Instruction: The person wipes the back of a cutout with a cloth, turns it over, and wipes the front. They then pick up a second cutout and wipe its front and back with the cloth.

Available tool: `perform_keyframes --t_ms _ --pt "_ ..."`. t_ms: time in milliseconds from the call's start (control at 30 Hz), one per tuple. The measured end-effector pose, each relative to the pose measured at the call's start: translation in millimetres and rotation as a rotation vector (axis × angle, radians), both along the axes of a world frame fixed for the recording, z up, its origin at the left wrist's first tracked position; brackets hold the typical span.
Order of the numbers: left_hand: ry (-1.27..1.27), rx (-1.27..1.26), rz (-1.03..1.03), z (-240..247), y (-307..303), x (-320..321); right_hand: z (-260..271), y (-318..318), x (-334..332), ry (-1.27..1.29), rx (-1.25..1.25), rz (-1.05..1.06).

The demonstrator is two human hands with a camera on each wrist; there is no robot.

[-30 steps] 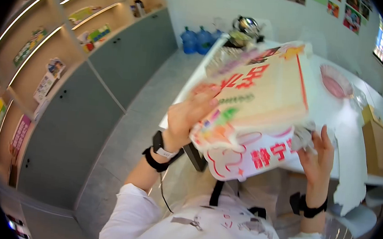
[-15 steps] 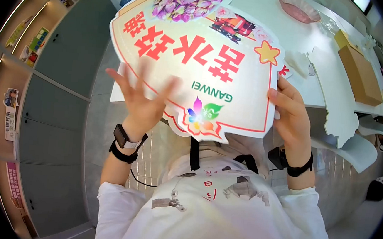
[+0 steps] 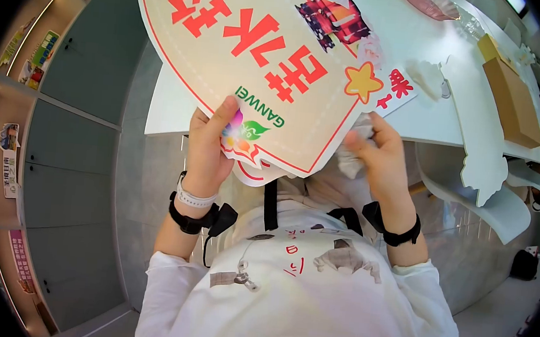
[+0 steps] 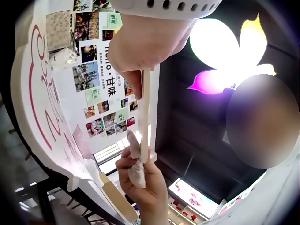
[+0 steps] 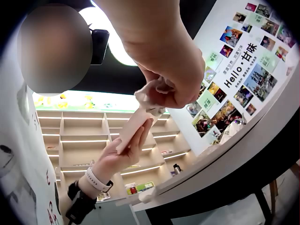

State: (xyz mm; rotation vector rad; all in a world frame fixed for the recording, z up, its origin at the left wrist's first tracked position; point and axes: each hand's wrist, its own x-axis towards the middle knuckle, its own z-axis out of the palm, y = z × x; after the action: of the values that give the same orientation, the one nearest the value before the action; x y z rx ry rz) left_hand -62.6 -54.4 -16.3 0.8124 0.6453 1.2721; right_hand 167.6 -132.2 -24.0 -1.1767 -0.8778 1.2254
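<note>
A cut-out printed sign board [image 3: 228, 56], cream with red characters, green GANWEI lettering and a yellow star, is held up tilted over the table's front edge. At its lower left corner my left hand [image 3: 204, 147] grips the edge, thumb on the printed face by the flower logo. My right hand [image 3: 383, 159] pinches a crumpled white cloth [image 3: 353, 155] at the board's lower right edge. From the right wrist view, the cloth [image 5: 152, 93] is bunched in the fingers around the thin edge. Beneath lies a second white sign [image 3: 400, 93] with red characters, mostly hidden.
The white table [image 3: 428, 124] stands in front of me. On its right are a white cut-out board [image 3: 474, 141] overhanging the edge, a brown cardboard box [image 3: 510, 103] and a pink ribbed bowl [image 3: 429, 4]. Grey cabinets [image 3: 81, 120] with lit shelves line the left.
The sign board has turned and come nearer. My left hand, off the board with fingers spread half a second ago, now grips its lower left corner. The right hand has moved down the edge with the cloth.
</note>
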Motion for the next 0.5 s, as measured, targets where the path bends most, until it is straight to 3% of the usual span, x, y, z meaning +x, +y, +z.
perform_keyframes --t_ms 67,100,133,200,300,400,500 --pt "0.022 0.024 0.019 -3.0 3.8 -8.1 -15.3 3.8 29.3 0.202 0.146 -0.251" --pt "0.035 0.037 0.025 -4.0 5.2 -12.2 -13.3 7.5 30.6 0.173 0.250 -0.330" --pt "0.050 0.039 0.015 -4.0 5.9 -13.6 -5.2 12.4 28.0 0.138 0.353 -0.407" --pt "0.045 0.015 -0.024 -4.6 5.7 -14.1 19.8 22.1 8.6 -0.199 0.610 -0.451" --pt "0.039 -0.029 -0.017 -1.3 2.4 -9.5 29.6 38.0 2.3 -1.087 0.789 -0.276" --pt "0.050 -0.057 0.055 6.7 -0.9 -9.7 17.3 44.0 -10.6 -1.405 0.838 -0.201" --pt "0.072 -0.054 0.076 3.7 2.7 -14.0 3.6 18.7 -29.0 -1.358 0.963 0.096"
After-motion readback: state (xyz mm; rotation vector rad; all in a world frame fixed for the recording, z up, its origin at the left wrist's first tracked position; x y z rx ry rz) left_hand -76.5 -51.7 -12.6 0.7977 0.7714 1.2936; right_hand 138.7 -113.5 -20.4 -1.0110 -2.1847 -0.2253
